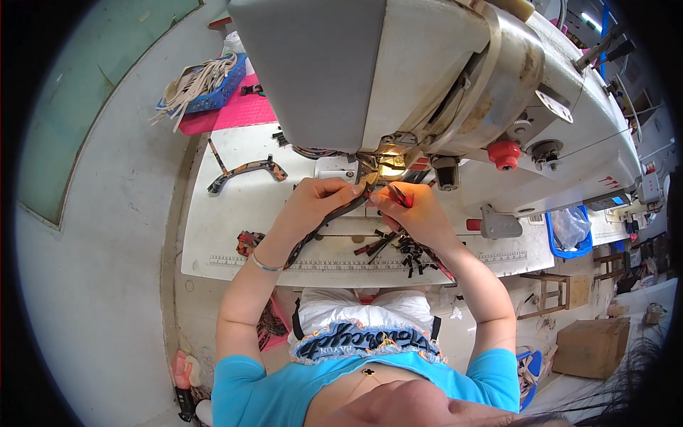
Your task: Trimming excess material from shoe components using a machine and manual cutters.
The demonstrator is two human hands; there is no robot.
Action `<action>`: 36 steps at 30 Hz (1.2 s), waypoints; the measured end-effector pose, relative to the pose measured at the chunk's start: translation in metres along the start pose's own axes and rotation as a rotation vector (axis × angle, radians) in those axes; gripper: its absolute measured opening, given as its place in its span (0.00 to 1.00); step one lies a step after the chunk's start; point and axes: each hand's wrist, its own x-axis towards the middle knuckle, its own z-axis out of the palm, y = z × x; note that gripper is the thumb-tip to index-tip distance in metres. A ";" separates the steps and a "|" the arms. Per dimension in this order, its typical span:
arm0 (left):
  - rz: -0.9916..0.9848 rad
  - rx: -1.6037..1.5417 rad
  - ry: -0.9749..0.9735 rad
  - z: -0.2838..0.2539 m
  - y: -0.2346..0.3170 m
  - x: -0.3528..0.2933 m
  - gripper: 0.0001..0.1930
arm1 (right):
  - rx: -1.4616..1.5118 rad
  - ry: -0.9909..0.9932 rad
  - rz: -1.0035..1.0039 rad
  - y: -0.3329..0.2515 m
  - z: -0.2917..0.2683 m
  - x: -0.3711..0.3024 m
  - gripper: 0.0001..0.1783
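Note:
My left hand (320, 201) is closed, thumb and fingers pinching a dark padded strap (346, 208) with patterned parts. The strap runs from beneath the sewing machine's lit needle area (390, 165) down past my left wrist. Close beside it, my right hand (420, 211) is closed around a small red-and-black tool (400, 196), perhaps snips; the fingers hide most of it. The right fingertips are near the strap, but I cannot tell whether they touch it. Left of my hands lies a similar curved strap (249, 173) with an orange-and-black pattern.
The large sewing machine (441, 78) hangs over the white table (213, 245). Short black strips (416, 256) lie near the front edge. A blue basket of cream straps (220, 89) stands on a pink mat (242, 114). At right are a blue bin (571, 249) and cardboard box (592, 347).

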 end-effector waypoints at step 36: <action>0.241 0.244 0.338 0.043 0.003 0.000 0.15 | -0.152 0.687 -0.285 -0.008 -0.042 -0.005 0.08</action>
